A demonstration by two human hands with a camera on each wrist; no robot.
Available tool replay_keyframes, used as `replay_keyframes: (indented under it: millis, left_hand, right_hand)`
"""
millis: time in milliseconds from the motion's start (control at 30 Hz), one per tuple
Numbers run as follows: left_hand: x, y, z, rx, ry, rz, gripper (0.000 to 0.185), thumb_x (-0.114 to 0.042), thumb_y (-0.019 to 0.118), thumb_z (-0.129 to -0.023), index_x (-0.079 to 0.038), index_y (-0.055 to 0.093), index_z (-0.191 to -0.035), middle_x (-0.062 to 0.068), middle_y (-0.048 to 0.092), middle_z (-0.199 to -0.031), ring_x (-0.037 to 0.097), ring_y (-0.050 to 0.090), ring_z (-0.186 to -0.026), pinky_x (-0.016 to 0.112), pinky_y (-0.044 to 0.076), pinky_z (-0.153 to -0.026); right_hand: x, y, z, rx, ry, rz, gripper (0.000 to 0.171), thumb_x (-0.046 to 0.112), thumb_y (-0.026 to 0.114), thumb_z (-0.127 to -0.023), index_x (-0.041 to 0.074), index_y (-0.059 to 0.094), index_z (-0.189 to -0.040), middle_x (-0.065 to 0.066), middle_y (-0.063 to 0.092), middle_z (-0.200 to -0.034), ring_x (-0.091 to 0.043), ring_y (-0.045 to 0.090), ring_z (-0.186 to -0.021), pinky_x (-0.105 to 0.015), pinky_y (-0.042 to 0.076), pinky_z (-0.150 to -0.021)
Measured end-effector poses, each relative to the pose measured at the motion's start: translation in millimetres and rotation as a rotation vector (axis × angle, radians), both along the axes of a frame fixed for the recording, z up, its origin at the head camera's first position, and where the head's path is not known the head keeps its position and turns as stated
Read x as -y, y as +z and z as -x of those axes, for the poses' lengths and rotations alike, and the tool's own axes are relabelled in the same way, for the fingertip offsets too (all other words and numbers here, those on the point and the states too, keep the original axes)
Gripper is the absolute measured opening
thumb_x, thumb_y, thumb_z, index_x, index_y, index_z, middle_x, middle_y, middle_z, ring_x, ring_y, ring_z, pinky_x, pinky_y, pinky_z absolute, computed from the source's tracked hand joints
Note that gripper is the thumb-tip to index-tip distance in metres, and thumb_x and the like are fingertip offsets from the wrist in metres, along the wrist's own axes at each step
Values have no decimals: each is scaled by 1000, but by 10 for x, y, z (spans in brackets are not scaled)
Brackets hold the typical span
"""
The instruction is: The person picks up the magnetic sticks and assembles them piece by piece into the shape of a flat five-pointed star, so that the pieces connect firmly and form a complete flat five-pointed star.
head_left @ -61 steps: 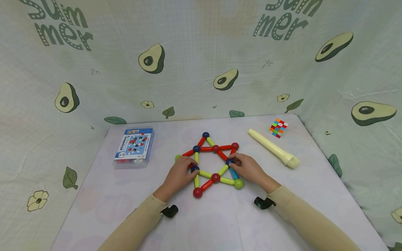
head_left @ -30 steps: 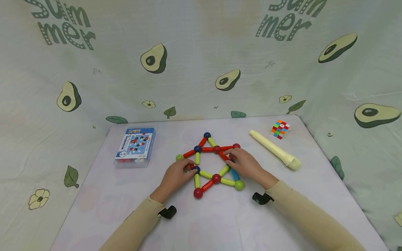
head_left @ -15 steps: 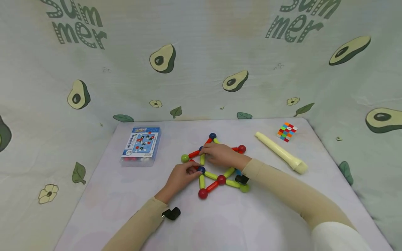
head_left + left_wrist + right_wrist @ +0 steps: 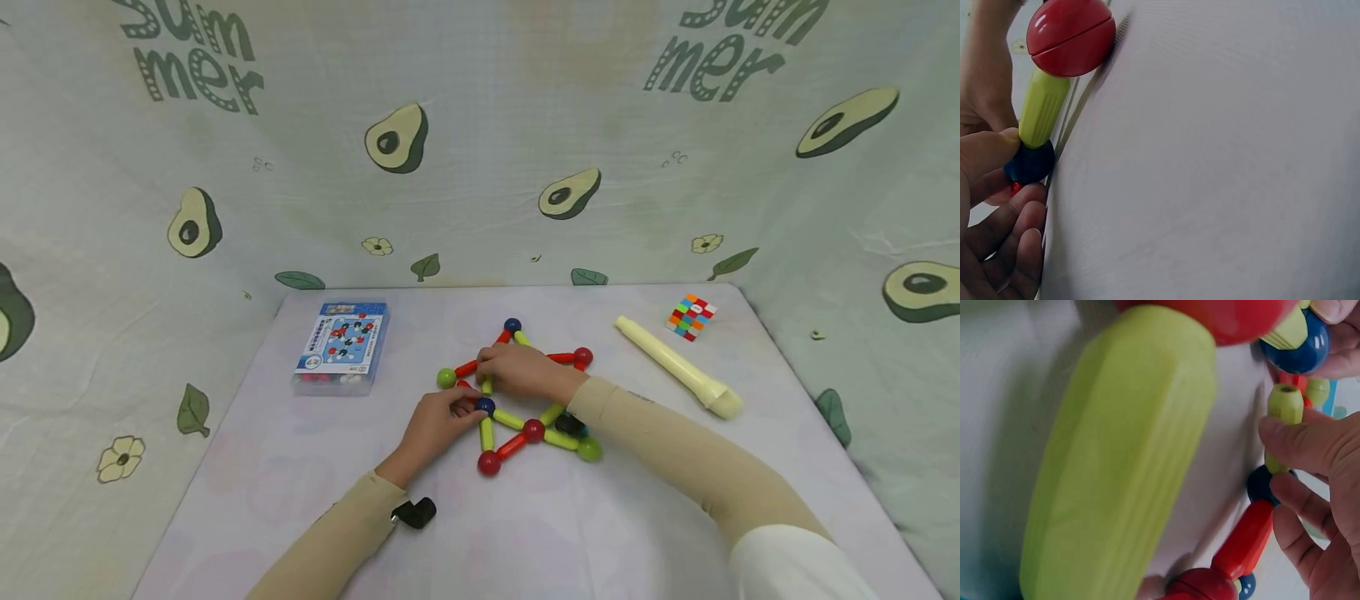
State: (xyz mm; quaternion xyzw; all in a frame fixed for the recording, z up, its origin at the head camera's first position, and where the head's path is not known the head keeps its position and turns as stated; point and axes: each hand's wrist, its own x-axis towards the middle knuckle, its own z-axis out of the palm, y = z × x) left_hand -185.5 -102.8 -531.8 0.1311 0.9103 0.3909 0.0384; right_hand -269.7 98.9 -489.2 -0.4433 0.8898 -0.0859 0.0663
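Both hands [image 4: 480, 392] hide rods [image 4: 1285, 419] that the right wrist view exposes

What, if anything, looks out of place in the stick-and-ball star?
On the left side of the star, one yellow-green stick is loose: its free end stands apart from the blue ball that the left hand pinches. The right hand grips that stick. Nothing else stands out.

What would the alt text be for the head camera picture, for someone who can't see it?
Two hands work on a flat star of magnetic rods and balls on a table: the left hand pinches a blue ball, the right hand grips a yellow-green rod.
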Motion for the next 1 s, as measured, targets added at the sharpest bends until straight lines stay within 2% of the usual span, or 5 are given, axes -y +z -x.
replay_keyframes:
  millis: [233, 500, 667, 867, 1000]
  left_hand:
    - [-30, 19, -22, -17, 20, -4, 29, -31, 80, -89, -16, 74, -114, -11, 66, -84, 5, 61, -75, 21, 53, -70]
    - [-39, 12, -29, -31, 23, -11, 28, -31, 80, -89, -17, 73, -112, -11, 67, -85, 6, 60, -76, 22, 53, -70]
    - [7, -11, -11, -39, 52, -15, 21, -28, 80, -90, -21, 74, -108, -12, 65, -86, 6, 60, -78, 23, 53, -70]
    - [103, -6, 46, -143, 152, 44, 20, -28, 79, -91, -20, 73, -108, -8, 61, -94, 10, 56, -84, 26, 51, -70]
    - [134, 17, 68, -172, 204, 60, 24, -27, 78, -91, -17, 72, -112, -4, 59, -101, 12, 54, -87, 27, 49, -70]
  right_hand:
    - [-46, 27, -29, 20, 38, 41, 21, 12, 75, -93, 19, 77, -114, 1, 64, -116, -15, 61, -105, -28, 51, -96]
    - [-120, 44, -83, 14, -12, 45, 24, 11, 71, -96, 20, 75, -118, 0, 63, -121, -17, 60, -113, -30, 50, -99]
    - [-363, 128, -127, 32, -149, 105, 25, 10, 66, -98, 19, 73, -120, -1, 63, -124, -19, 60, -113, -34, 52, -96]
    - [-867, 122, -154, 92, -364, 232, 24, 13, 69, -97, 13, 72, -120, -4, 65, -118, -19, 60, -100, -37, 54, -88]
    - [-1166, 65, -198, 126, -506, 300, 25, 14, 70, -96, 10, 71, -120, -6, 64, -114, -20, 57, -90, -35, 53, -78]
